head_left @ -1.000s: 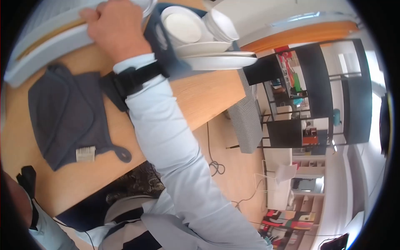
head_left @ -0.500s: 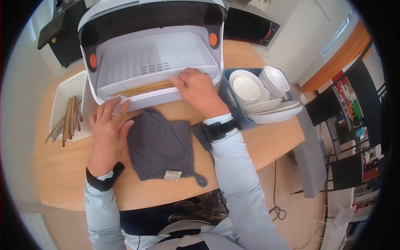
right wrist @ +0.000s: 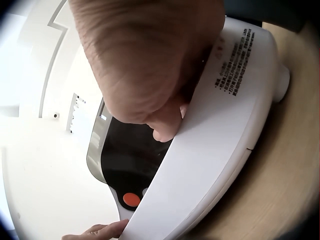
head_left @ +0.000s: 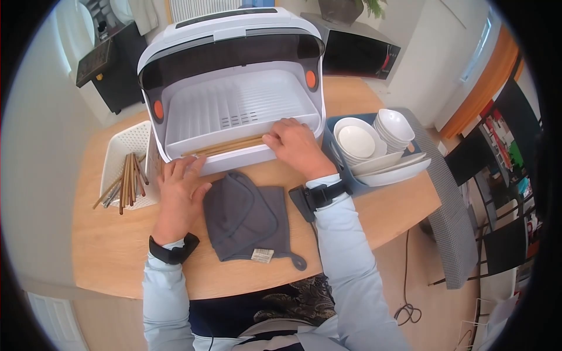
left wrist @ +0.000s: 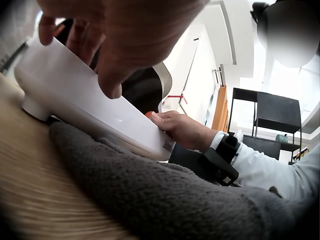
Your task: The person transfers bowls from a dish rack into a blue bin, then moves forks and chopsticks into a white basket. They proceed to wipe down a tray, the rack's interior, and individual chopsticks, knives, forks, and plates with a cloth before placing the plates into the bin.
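A white dish storage box (head_left: 234, 167) stands with its dark lid raised. Several wooden chopsticks (head_left: 228, 144) lie lengthwise in its front trough, behind the front rim. My right hand (head_left: 297, 151) reaches over that rim and grips the chopsticks near their right end; in the right wrist view its fingertips are partly hidden inside. At the left end my left hand (head_left: 180, 196) has its fingers spread, tips right at the rim, thumb apart from them. In the left wrist view the left thumb (left wrist: 111, 85) hangs by the front wall. A grey cloth (head_left: 246, 219) lies before the box.
Left of the box, a white perforated basket (head_left: 126, 140) holds more chopsticks (head_left: 130, 181), ends sticking out. A blue basket (head_left: 369, 190) of white bowls (head_left: 357, 142) and plates stands at right. Behind are a dark microwave-like appliance (head_left: 357, 52) and a plant pot (head_left: 341, 10).
The head view has swung from the right side to face the box. My left hand has come up from low left to the box's front rim. My right hand stays at the trough.
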Motion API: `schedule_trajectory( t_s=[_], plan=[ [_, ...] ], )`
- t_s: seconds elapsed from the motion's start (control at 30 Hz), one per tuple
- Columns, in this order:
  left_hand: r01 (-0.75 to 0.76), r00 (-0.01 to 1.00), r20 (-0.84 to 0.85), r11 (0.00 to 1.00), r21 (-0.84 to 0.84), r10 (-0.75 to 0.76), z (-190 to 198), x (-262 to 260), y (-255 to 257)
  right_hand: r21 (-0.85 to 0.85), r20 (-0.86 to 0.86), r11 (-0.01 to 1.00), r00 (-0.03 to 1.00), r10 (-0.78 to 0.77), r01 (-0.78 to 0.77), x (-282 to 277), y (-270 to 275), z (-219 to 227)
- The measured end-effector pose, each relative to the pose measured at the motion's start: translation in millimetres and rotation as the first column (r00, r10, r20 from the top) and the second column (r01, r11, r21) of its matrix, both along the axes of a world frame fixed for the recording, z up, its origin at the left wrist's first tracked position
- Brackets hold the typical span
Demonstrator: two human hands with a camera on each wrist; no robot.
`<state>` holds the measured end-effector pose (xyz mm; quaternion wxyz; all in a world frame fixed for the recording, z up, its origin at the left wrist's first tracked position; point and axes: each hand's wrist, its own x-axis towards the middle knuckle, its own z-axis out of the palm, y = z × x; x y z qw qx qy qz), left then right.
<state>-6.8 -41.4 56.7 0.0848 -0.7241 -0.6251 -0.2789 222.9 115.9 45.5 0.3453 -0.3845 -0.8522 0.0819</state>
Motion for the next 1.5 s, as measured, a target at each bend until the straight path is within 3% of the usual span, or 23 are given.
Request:
schedule_trajectory(
  t_s=[0.13,0.23,0.33,0.43,0.47,0.57,0.6,0.7,0.8,0.87,0.93,1.0,1.1,1.2,1.33,1.43,1.47,1.5],
  plan=[
    [0.007,1.000,0.025,1.000,-0.007,-0.007,1.0,0.7,-0.9,-0.117,-0.118,0.991,0.992,0.052,-0.066,1.4,3.3,-0.9],
    [0.015,1.000,0.022,1.000,0.000,-0.015,1.0,0.7,-1.6,0.044,-0.201,0.994,0.974,0.103,-0.096,0.3,13.5,-9.6],
    [0.031,0.998,0.047,0.999,0.040,-0.033,0.4,0.0,-2.2,0.267,-0.237,0.964,0.968,0.076,-0.010,-0.3,15.1,-7.9],
    [0.037,0.991,0.126,0.995,0.095,-0.049,1.1,-4.8,-1.7,0.157,-0.330,0.984,0.944,-0.025,0.081,-1.5,-2.3,9.0],
    [0.044,0.990,0.121,0.981,0.188,-0.068,4.3,-4.2,-1.2,0.159,-0.366,0.986,0.931,0.008,0.054,-2.8,-3.7,10.5],
    [0.072,0.881,0.451,0.982,0.175,-0.145,-4.8,-8.8,2.3,-0.031,-0.503,0.979,0.850,0.159,-0.201,-15.1,-0.4,0.2],
    [0.081,0.868,0.471,0.980,0.183,-0.159,-7.2,-10.2,7.0,-0.115,-0.527,0.934,0.818,0.231,-0.337,-17.9,-5.4,1.7],
    [0.191,0.594,0.786,0.979,0.072,-0.173,-3.5,6.0,14.9,-0.192,-0.609,0.830,0.727,0.318,-0.524,-41.3,-22.8,-3.4],
    [0.304,0.285,0.952,0.952,0.018,-0.109,-9.5,21.2,29.4,-0.573,-0.579,0.568,0.782,0.230,-0.591,-44.6,-53.7,17.8],
    [0.354,0.125,0.990,0.935,0.020,-0.069,-20.1,24.4,38.3,-0.566,-0.576,0.539,0.767,0.284,-0.624,-51.2,-60.3,15.0],
    [0.294,0.062,0.996,0.955,0.046,-0.067,-28.1,27.0,37.0,-0.575,-0.557,0.518,0.767,0.319,-0.633,-51.8,-63.8,17.9],
    [0.185,0.000,0.996,0.979,0.088,-0.089,-27.4,34.6,36.4,-0.488,-0.541,0.575,0.744,0.391,-0.657,-53.3,-65.1,16.6],
    [-0.066,0.045,0.965,0.964,0.259,-0.257,-16.7,39.1,30.4,-0.366,-0.473,0.711,0.778,0.414,-0.601,-55.3,-60.6,6.6],
    [-0.136,-0.096,0.965,0.963,0.232,-0.246,10.0,39.4,1.2,-0.322,-0.450,0.809,0.832,0.325,-0.491,-50.1,-44.6,-4.8],
    [-0.156,-0.353,0.857,0.927,0.342,-0.376,0.9,12.2,-0.3,-0.330,-0.451,0.862,0.866,0.215,-0.386,-42.4,-35.8,-4.5],
    [-0.202,-0.454,0.763,0.887,0.415,-0.460,8.7,-4.5,-5.5,0.044,-0.315,0.993,0.942,0.115,-0.107,-41.5,-29.3,-7.1],
    [-0.179,-0.427,0.754,0.864,0.471,-0.500,6.6,-10.7,-8.4,0.078,-0.331,0.995,0.940,0.087,-0.065,-40.1,-29.1,-5.1],
    [-0.248,-0.453,0.736,0.864,0.438,-0.503,17.8,-6.5,-10.2,0.111,-0.347,0.994,0.936,0.060,-0.023,-38.3,-29.8,-0.9]
  ],
)
